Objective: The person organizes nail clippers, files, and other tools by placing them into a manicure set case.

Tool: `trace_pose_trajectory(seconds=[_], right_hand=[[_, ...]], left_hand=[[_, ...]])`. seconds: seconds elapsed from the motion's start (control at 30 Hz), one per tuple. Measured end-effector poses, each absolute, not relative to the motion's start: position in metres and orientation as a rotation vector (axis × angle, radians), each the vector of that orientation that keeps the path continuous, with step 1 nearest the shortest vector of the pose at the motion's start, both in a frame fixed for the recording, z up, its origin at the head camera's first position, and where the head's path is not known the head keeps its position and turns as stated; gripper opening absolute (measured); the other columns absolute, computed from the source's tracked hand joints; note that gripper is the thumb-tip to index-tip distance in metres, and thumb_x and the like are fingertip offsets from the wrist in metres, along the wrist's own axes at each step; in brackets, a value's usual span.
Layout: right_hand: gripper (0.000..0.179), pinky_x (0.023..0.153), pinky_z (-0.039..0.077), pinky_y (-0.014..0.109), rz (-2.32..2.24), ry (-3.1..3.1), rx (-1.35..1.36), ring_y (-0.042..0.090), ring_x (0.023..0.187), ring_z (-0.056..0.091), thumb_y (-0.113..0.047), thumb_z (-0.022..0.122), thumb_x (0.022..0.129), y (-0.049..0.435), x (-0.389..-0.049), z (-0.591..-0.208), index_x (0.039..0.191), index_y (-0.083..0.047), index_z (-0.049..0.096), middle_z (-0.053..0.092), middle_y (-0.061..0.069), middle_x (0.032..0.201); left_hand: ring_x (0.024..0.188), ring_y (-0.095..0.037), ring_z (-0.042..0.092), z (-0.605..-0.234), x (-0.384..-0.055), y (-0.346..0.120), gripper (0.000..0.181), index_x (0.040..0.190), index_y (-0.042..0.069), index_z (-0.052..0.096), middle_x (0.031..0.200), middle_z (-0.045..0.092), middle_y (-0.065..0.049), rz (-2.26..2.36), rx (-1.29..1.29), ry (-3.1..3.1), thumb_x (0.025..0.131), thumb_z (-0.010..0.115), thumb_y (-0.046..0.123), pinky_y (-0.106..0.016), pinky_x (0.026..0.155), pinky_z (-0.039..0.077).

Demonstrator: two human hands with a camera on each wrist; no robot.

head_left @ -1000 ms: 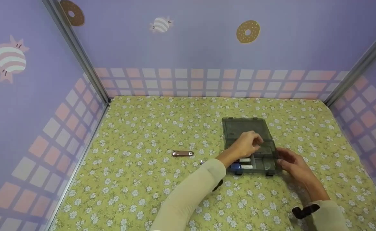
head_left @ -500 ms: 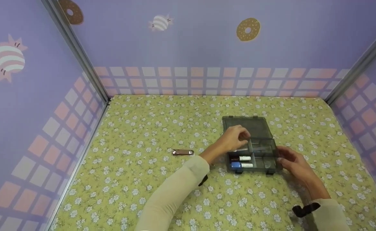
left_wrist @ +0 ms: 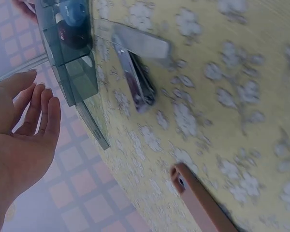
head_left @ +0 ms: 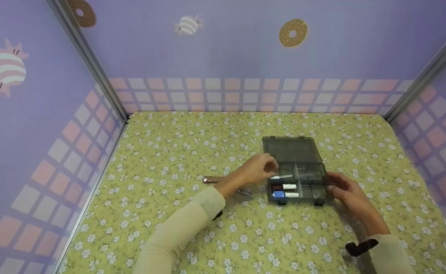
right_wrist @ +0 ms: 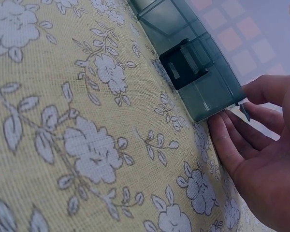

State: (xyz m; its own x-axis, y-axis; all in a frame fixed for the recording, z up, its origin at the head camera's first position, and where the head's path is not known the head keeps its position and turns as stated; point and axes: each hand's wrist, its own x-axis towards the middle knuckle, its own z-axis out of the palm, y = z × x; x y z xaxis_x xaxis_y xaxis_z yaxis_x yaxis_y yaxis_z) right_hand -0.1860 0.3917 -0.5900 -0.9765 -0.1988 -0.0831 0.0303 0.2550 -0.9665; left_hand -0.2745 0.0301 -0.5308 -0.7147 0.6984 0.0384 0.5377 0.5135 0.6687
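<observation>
A dark translucent compartment box (head_left: 306, 196) lies with its lid (head_left: 292, 149) folded back. Its front left compartment holds a small blue bottle (head_left: 278, 194) and a dark red one (head_left: 277, 187), both with white ends. A slim pale piece (head_left: 282, 176) lies behind them. My left hand (head_left: 256, 169) is at the box's left edge, fingers loosely curved around nothing. Below it, metal nail clippers (left_wrist: 135, 67) lie on the cloth with the lever swung out. My right hand (right_wrist: 270, 159) grips the box's right side, thumb at the rim and fingers against the wall.
A brown-handled, elongated item (head_left: 212, 179) lies left of the box, partly behind my left forearm. Floral cloth (head_left: 162, 152) covers the table. Purple patterned walls (head_left: 238, 49) stand at the back and both sides.
My left hand has moved left from above the box to its left edge, uncovering the compartments and bottles. The right hand stays at the box's right side.
</observation>
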Motion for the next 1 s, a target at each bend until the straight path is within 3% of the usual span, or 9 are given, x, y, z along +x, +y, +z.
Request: trace_pose_trajectory(seconds=[0.3,0.53,0.73,1.0], right_hand=[[0.058,0.093,0.056,0.028,-1.834,2.302,-0.154,0.018,0.131,0.057,-0.015,0.059,0.111,0.39,-0.186,-0.589,0.161,0.004,0.036,0.042,0.028,0.157],[0.058,0.094,0.056,0.026,-1.823,2.317,-0.159,0.02,0.135,0.054,-0.016,0.059,0.111,0.39,-0.186,-0.591,0.161,0.002,0.038,0.042,0.027,0.159],[0.058,0.095,0.055,0.024,-1.812,2.325,-0.145,0.017,0.135,0.053,-0.017,0.059,0.111,0.39,-0.185,-0.591,0.161,0.002,0.038,0.041,0.027,0.159],[0.059,0.096,0.053,0.023,-1.771,2.349,-0.129,0.028,0.139,0.05,-0.018,0.059,0.111,0.391,-0.186,-0.59,0.162,0.0,0.037,0.042,0.025,0.16]], left_hand=[[0.106,-0.02,0.068,-0.536,-0.257,0.005,0.023,0.124,0.004,0.073,0.117,0.07,-0.006,0.905,1.09,2.483,0.103,0.072,0.013,-0.025,0.089,0.056],[0.097,-0.012,0.069,-0.543,-0.244,-0.008,0.017,0.116,0.004,0.076,0.109,0.074,-0.006,0.853,1.105,2.473,0.102,0.073,0.013,-0.021,0.084,0.056],[0.094,-0.015,0.071,-0.545,-0.235,-0.018,0.015,0.112,0.003,0.078,0.104,0.075,-0.007,0.812,1.145,2.469,0.101,0.074,0.012,-0.019,0.08,0.056],[0.088,-0.008,0.067,-0.55,-0.224,-0.03,0.015,0.111,0.003,0.078,0.101,0.074,-0.004,0.785,1.121,2.46,0.1,0.075,0.011,-0.018,0.078,0.055]])
